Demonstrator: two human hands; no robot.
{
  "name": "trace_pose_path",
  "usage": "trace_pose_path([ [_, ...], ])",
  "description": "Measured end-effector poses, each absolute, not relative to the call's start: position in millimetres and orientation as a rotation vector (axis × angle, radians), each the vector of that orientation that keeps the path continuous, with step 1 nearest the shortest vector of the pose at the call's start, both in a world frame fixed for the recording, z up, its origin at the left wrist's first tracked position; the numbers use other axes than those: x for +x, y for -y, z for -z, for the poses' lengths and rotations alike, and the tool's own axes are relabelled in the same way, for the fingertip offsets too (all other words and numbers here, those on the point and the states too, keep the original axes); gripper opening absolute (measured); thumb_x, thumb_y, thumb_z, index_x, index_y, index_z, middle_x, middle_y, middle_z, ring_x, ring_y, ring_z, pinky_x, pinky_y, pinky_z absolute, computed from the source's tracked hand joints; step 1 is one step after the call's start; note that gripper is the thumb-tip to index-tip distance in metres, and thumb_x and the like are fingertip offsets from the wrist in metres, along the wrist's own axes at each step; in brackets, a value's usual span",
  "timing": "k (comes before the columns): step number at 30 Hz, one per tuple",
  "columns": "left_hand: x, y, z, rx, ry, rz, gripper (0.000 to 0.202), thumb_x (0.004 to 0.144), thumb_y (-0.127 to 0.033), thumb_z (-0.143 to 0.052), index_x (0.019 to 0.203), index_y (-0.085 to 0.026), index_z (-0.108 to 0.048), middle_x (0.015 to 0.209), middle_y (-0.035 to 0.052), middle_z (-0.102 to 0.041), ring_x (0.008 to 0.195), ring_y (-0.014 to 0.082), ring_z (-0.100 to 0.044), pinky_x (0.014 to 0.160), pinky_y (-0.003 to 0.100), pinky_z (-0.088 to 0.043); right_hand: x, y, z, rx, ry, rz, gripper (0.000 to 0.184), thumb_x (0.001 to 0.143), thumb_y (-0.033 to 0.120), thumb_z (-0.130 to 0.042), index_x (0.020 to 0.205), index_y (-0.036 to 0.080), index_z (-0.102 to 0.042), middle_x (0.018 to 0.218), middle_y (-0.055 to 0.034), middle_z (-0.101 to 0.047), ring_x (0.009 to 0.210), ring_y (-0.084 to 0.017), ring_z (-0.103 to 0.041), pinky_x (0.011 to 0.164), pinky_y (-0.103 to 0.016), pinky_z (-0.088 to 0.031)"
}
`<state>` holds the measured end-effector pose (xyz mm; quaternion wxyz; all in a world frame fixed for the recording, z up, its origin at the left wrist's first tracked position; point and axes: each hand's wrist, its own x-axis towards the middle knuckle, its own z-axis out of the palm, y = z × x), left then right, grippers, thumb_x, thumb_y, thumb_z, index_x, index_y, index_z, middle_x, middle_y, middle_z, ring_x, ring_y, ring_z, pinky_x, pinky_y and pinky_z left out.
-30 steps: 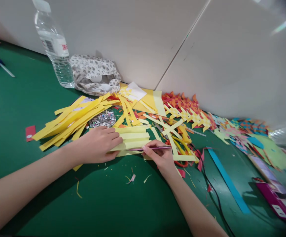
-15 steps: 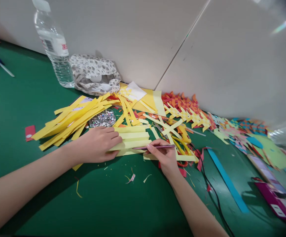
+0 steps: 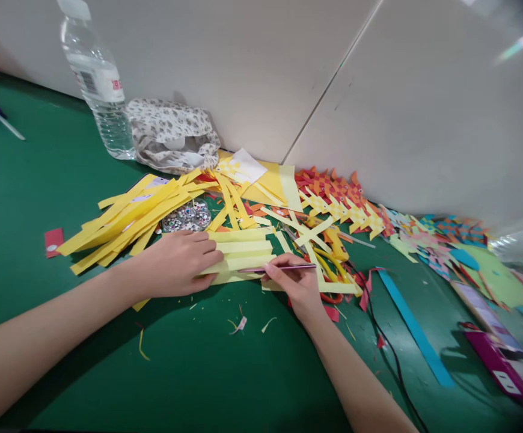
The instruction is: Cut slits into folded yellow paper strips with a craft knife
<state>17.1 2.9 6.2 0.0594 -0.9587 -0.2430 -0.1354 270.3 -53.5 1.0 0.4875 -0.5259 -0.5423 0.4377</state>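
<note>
A pale yellow sheet of paper (image 3: 243, 248) with parallel folds or slits lies on the green table in front of me. My left hand (image 3: 181, 263) rests over its left end, fingers bent and thumb at the lower edge, holding it. Between the thumb and fingers of my right hand (image 3: 294, 282) is a slim purple pen-like tool (image 3: 295, 267). It lies nearly level, its thin tip pointing left over the paper's lower part. Whether the tip touches the paper, I cannot tell. Pale yellow strips (image 3: 318, 236) lie crossed beside my right hand.
Bright yellow strips (image 3: 130, 222) and a clear case of small beads or eyes (image 3: 187, 216) lie left. Behind stand a water bottle (image 3: 97, 90) and a patterned pouch (image 3: 174, 135). Woven paper fish (image 3: 333, 192), a black cable (image 3: 394, 355) and a blue strip (image 3: 417, 328) are right.
My right hand has slid slightly left along the paper with the purple tool. My left hand stays in place on the sheet.
</note>
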Motion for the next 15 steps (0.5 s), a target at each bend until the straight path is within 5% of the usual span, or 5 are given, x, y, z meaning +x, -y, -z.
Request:
trace_pose_path([
  [15,15.4,-2.0,-5.3,-2.898,0.719,0.444,0.018,0.089,-0.033,-0.05,0.089,-0.021,-0.064,0.076,0.0022,-0.063,0.075,0.0199,-0.061,0.064,0.033,-0.046,273.4,53.6,-0.6,-1.301,1.358,-1.036,0.019,0.076,0.037,-0.077,0.073,0.021,-0.069,0.065,-0.0003,-0.068,0.059,-0.016,-0.066,0.058,-0.027,-0.051],
])
